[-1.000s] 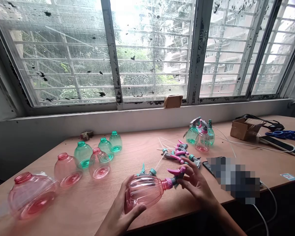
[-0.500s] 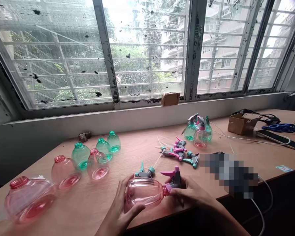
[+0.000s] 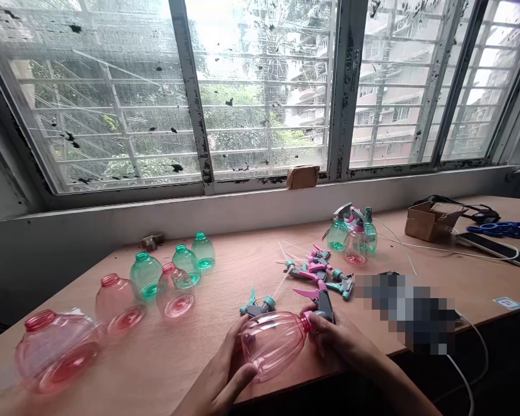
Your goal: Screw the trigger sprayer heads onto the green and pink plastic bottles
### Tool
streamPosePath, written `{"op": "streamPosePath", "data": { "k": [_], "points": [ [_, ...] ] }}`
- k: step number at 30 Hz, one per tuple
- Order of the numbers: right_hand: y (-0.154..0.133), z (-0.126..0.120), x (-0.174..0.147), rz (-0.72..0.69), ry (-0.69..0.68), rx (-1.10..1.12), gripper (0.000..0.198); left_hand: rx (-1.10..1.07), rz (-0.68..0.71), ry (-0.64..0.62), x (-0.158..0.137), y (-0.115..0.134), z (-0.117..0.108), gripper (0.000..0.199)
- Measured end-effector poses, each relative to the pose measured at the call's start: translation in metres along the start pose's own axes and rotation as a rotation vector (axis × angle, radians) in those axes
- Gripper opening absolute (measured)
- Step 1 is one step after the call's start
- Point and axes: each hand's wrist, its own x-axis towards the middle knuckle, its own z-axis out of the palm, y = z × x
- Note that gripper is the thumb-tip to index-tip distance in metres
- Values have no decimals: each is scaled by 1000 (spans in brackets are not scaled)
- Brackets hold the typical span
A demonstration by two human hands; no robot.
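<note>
Through the head camera I see my left hand (image 3: 225,365) cupped in a wide grip, its left thumb (image 3: 242,378) angled up along the near side, apart from the left fingers (image 3: 234,335). My right hand (image 3: 341,338) pinches more tightly, right thumb (image 3: 323,325) pointing inward. My bare right forearm (image 3: 396,375) slants in from the lower right.

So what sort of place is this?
Probably an improvised indoor workroom: a pale brown wooden table holds rounded translucent pink and green plastic bottles and loose pink, teal and grey plastic spray heads, below a wide, metal-framed barred window.
</note>
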Motion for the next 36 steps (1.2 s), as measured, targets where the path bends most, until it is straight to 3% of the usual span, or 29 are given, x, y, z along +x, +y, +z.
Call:
{"op": "streamPosePath", "data": {
  "k": [5,11,14,18,24,31,36],
  "points": [
    [-2,2,-2,-7,13,33,51,117,-17,-99,-2,6,-5,83],
    [-8,5,-6,27,43,-39,50,231,27,-145,-1,-15,-9,104],
    [-9,5,-7,28,57,-60,49,149,62,-159,1,-19,-10,94],
    [-10,5,-9,35,55,-64,49,89,6,-112,3,-16,-10,73],
    [-8,1,-10,58,68,-74,50,-28,50,-167,3,-22,-10,89],
    [-13,3,-13,-13,97,-123,43,20,25,-105,2,-19,-10,102],
    [-15,3,-14,-20,80,-115,41,-6,-19,-97,1,0,-9,78]
  ]
}}
